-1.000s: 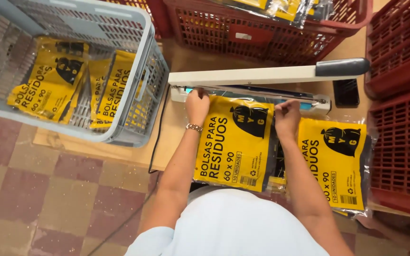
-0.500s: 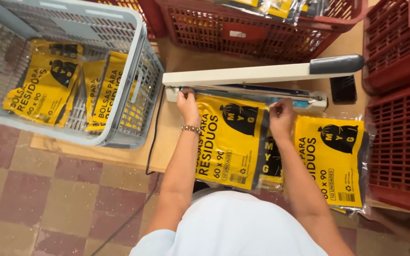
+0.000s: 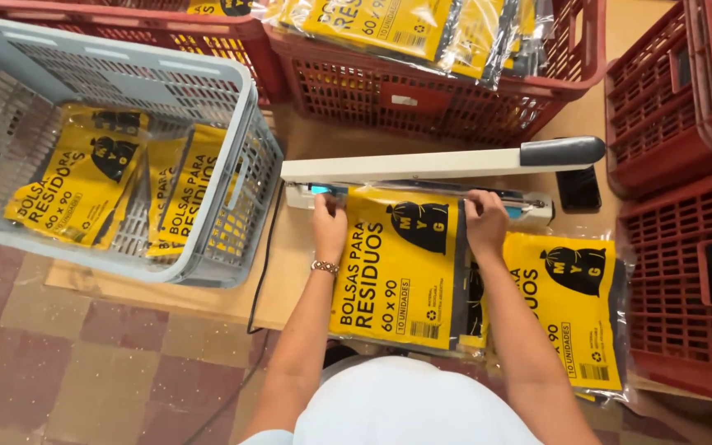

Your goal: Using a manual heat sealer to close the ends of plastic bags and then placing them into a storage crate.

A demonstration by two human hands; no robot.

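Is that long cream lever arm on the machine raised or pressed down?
Raised: the long cream lever arm stands clear above the yellow packet beneath it.

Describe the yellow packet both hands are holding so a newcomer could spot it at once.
Find the long white heat sealer on the table. The yellow packet lies just below it, top edge under its bar. Unlike the neighbouring packet to the right, both hands pinch its top corners.

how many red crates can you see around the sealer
4 at least: one red crate behind the sealer, one at top left, and two stacked at right, upper and lower. Frame edges may hide more.
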